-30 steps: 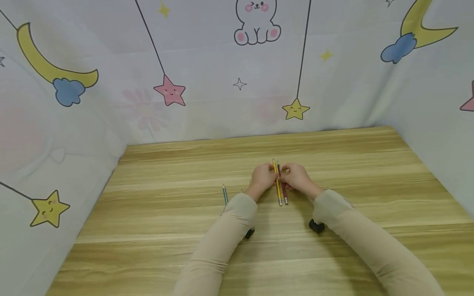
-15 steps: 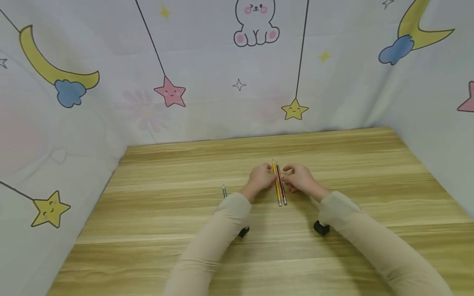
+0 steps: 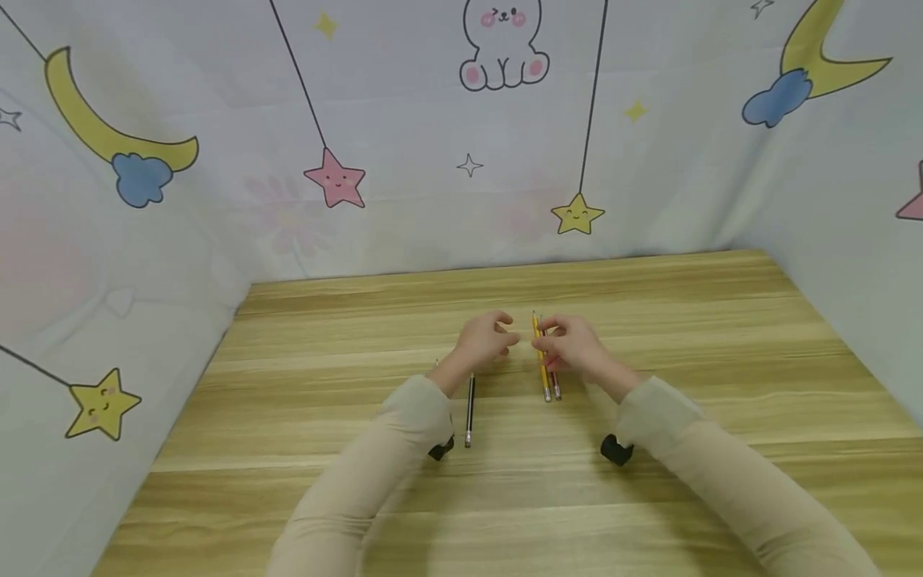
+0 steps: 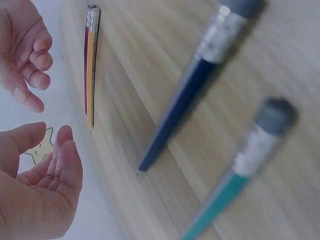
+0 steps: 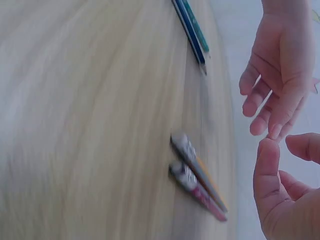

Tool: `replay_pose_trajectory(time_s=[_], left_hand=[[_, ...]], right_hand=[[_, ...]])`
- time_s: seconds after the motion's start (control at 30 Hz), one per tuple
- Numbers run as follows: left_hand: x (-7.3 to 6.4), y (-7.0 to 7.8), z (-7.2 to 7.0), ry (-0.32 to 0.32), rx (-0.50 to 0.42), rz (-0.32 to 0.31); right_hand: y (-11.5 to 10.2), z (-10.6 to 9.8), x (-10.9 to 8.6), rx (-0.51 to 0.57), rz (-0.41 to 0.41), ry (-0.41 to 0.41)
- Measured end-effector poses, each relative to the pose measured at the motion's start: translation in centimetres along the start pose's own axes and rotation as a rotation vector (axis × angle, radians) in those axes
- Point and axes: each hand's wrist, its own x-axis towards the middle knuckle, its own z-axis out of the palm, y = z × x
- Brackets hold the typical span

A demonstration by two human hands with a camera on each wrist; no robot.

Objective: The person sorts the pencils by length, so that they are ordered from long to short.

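A yellow pencil [image 3: 543,373] and a red pencil [image 3: 556,388] lie side by side on the table. Over their upper parts hovers my right hand [image 3: 577,346], fingers loosely bent; its fingertips overlap both pencils in the head view. In the right wrist view its thumb and finger stand apart with nothing between them. My left hand [image 3: 483,338] is to the left of this pair, fingers relaxed and holding nothing. Nearest below it lies a dark blue pencil [image 4: 182,107]. Beside that is a green pencil [image 4: 222,195], mostly hidden behind my left forearm in the head view.
All the pencils rest on a wood-grain table [image 3: 671,312]. A white cloth backdrop [image 3: 404,216] with printed stars and moons rises behind the table's far edge and at both sides. Black wrist devices [image 3: 616,449] sit under both cuffs.
My left hand has moved left, away from the yellow pencil, and the dark blue pencil now shows beside my forearm. My right hand has shifted slightly left over the pair.
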Motion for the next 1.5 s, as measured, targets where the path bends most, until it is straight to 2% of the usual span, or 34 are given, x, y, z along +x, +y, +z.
replay_pose_trajectory(time_s=[0.07,0.3,0.47,0.63,0.8,1.03,1.2,1.5], left_hand=[[-0.3,-0.4,-0.5,0.011,0.006,0.001],[-1.4,-2.0,-2.4,0.068,0.041,0.015],[-2.3,-3.8,-3.4,0.116,0.049,0.002],[-3.5,-5.3,-4.1,0.144,0.075,-0.017],[-4.8,-6.1,-4.7,0.162,0.123,-0.026],[-6.1,-7.1,-4.8,0.134,0.17,-0.084],[-6.5,-7.7,-4.5,0.102,0.197,-0.094],[-6.9,-8.0,-3.6,0.101,0.209,-0.099]], right_hand=[[-0.2,0.8,-0.2,0.031,0.002,-0.027],[-0.3,3.9,-0.6,0.011,0.016,-0.082],[-0.2,6.0,-0.7,0.026,0.014,-0.117],[0.1,7.7,-0.6,0.025,0.045,-0.121],[0.3,9.0,-0.4,-0.02,0.05,-0.123],[0.6,10.0,-0.3,-0.099,0.024,-0.133],[0.7,10.4,-0.2,-0.139,-0.001,-0.14],[0.3,10.8,-0.2,-0.253,-0.037,-0.113]])
